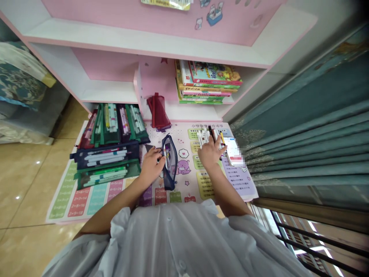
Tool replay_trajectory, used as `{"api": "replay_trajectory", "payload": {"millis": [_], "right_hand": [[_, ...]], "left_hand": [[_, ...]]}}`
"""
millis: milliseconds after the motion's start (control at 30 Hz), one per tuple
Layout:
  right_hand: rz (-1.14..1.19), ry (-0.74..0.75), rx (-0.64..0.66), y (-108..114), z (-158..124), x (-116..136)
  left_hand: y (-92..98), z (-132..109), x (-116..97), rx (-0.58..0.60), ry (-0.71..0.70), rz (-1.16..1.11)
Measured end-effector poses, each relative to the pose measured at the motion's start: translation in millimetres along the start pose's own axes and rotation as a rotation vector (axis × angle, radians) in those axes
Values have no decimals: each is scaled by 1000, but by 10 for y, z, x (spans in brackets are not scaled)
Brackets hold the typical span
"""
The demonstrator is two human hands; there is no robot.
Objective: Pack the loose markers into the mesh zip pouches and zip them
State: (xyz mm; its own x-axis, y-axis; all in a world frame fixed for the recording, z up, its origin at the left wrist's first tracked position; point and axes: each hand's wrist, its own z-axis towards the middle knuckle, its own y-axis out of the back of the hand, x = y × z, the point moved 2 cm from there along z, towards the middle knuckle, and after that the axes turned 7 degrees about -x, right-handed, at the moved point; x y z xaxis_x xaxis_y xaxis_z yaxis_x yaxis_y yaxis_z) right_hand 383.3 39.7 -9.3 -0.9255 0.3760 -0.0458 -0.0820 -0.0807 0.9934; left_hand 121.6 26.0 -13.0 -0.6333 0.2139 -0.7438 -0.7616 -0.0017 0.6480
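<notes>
Head view: the left hand pinches a navy mesh pencil case, its contents half hidden; the right hand curls closed around white pens, partly covering them.

Left hand grips a mesh pouch; right hand clutches pens.

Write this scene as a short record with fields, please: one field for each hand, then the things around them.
Left hand: at the edge of an open navy mesh pouch
Right hand: holds a bundle of white pens
Beside right hand: yellow pen; blurred white card
Underneath: pink multiplication desk mat
Rest: stacked pencil cases; red mesh pouch; shelved books; teal curtain
</notes>
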Motion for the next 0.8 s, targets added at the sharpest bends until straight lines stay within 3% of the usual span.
{"api": "replay_trajectory", "payload": {"millis": [400, 800], "right_hand": [[1, 130, 25, -16, -48, 29], [155, 190, -42, -17, -13, 328]], "left_hand": [[0, 5, -9, -8, -14, -3], [-12, 6, 10, -16, -17, 9]]}}
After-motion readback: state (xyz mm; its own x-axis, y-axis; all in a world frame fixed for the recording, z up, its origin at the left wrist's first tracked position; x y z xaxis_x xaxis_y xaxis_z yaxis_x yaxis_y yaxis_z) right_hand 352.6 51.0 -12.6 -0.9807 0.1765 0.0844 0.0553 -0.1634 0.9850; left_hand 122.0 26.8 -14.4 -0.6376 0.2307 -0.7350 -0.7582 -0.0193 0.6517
